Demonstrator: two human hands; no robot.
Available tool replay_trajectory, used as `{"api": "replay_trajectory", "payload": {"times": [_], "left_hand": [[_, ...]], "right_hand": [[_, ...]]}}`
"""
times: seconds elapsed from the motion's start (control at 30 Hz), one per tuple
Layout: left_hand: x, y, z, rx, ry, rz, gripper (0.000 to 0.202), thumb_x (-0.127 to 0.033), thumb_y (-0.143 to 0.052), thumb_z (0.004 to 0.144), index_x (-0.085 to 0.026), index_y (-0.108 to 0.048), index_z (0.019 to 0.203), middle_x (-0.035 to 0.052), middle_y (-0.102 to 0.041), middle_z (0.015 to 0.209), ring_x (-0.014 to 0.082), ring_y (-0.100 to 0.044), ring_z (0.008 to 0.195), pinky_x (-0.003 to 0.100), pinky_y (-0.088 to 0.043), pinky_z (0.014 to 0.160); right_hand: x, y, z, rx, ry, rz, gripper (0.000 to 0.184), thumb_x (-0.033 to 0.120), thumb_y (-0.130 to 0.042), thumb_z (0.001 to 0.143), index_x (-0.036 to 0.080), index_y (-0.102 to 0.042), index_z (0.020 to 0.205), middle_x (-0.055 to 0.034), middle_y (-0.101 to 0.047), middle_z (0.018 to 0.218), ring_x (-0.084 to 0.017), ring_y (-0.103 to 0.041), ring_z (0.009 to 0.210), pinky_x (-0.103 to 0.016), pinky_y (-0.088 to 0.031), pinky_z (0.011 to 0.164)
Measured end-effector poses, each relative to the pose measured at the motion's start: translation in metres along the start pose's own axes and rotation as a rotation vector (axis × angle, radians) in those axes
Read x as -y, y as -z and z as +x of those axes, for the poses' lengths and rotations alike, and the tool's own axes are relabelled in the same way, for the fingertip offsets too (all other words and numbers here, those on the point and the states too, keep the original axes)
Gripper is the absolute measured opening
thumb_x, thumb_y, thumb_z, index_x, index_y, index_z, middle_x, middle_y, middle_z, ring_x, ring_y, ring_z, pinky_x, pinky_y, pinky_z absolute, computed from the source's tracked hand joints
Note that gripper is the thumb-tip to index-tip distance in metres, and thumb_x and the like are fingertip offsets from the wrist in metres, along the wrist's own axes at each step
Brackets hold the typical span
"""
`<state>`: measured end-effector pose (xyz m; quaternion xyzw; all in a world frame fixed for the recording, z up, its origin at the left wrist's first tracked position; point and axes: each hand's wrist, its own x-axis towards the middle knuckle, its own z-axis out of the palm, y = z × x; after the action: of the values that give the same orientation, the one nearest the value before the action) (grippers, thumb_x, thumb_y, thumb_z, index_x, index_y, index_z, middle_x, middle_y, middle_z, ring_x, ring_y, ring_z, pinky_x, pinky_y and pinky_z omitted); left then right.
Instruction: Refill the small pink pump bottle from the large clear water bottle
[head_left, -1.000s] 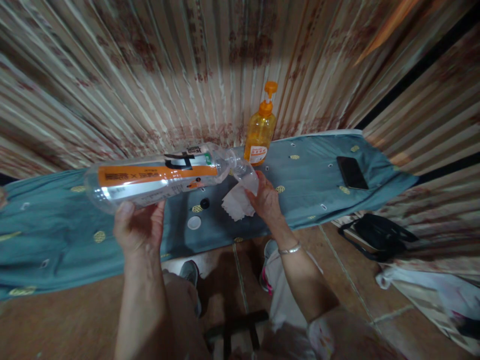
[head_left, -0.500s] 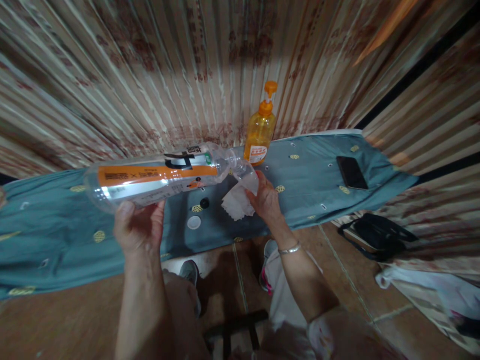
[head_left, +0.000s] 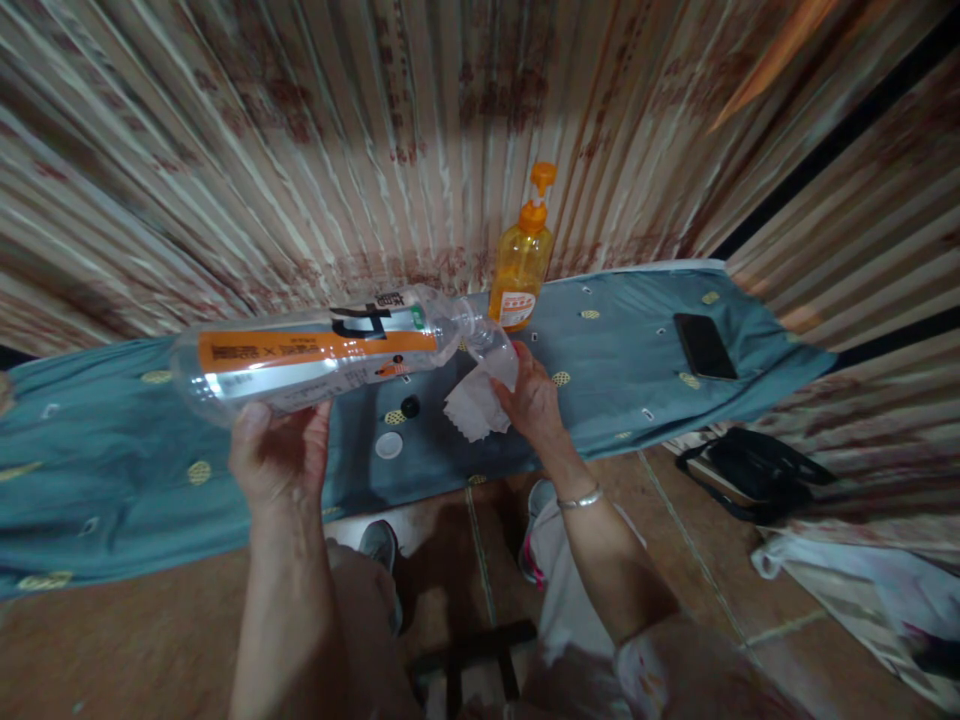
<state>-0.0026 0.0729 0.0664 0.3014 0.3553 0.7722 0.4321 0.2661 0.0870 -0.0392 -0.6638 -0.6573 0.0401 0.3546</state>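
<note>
My left hand (head_left: 277,455) is closed around the base end of a large clear plastic bottle (head_left: 322,350) with an orange and silver label. The bottle lies nearly level in the air, its neck pointing right. At the neck, a clear cup-like plastic piece (head_left: 491,342) meets the mouth; whether they are joined I cannot tell. My right hand (head_left: 531,395) grips this piece, fingers partly hidden. A white tissue (head_left: 476,402) with a jagged edge hangs below it, by the same fingers. Under the bottle, a small black cap (head_left: 409,407) and a white round lid (head_left: 388,445) rest on the cloth.
An orange pump bottle (head_left: 520,262) stands at the table's back, just behind the bottle neck. A black phone (head_left: 705,346) lies on the blue-green cloth (head_left: 615,350) to the right. Pleated curtains hang behind. A black bag (head_left: 757,468) is on the floor at right.
</note>
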Motion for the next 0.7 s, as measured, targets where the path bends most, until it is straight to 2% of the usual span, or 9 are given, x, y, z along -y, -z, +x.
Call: {"api": "replay_trajectory", "payload": {"times": [0.17,0.33,0.57,0.7], "left_hand": [[-0.0025,-0.0031,-0.0017,-0.005,0.006,0.012,0.058,-0.044,-0.09,0.048,-0.026,-0.075,0.101,0.0074,-0.079,0.095,0.0334,-0.068,0.123,0.035,-0.063,0.09],[-0.0021,-0.0024,-0.0014,-0.008,0.007,0.014,0.059,-0.045,-0.091,0.048,-0.025,-0.075,0.101,0.0084,-0.078,0.096,0.0347,-0.069,0.121,0.039,-0.062,0.094],[-0.0009,0.0012,-0.0002,-0.025,0.007,0.003,0.049,-0.041,-0.088,0.05,-0.029,-0.076,0.096,0.0027,-0.079,0.096,0.0293,-0.074,0.107,0.031,-0.063,0.072],[-0.0005,0.0002,0.0001,-0.012,-0.001,-0.001,0.053,-0.042,-0.088,0.05,-0.027,-0.076,0.1,0.0046,-0.08,0.102,0.0313,-0.073,0.112,0.035,-0.064,0.081]], "right_hand": [[-0.0019,-0.0021,-0.0004,-0.013,0.014,0.004,0.062,0.02,-0.067,0.092,0.008,-0.048,0.15,-0.0252,-0.073,0.134,-0.037,-0.071,0.123,-0.054,-0.06,0.105],[-0.0022,-0.0011,0.0,-0.009,0.014,0.009,0.061,0.02,-0.067,0.092,0.009,-0.049,0.15,-0.0242,-0.073,0.133,-0.036,-0.072,0.123,-0.053,-0.061,0.104],[-0.0003,0.0002,0.0,0.008,0.001,0.013,0.062,0.02,-0.067,0.093,0.007,-0.047,0.15,-0.0261,-0.072,0.134,-0.037,-0.071,0.125,-0.054,-0.059,0.106],[-0.0011,-0.0012,-0.0004,-0.005,0.011,0.015,0.062,0.02,-0.067,0.093,0.009,-0.047,0.15,-0.0258,-0.072,0.134,-0.037,-0.071,0.124,-0.055,-0.059,0.106]]}}
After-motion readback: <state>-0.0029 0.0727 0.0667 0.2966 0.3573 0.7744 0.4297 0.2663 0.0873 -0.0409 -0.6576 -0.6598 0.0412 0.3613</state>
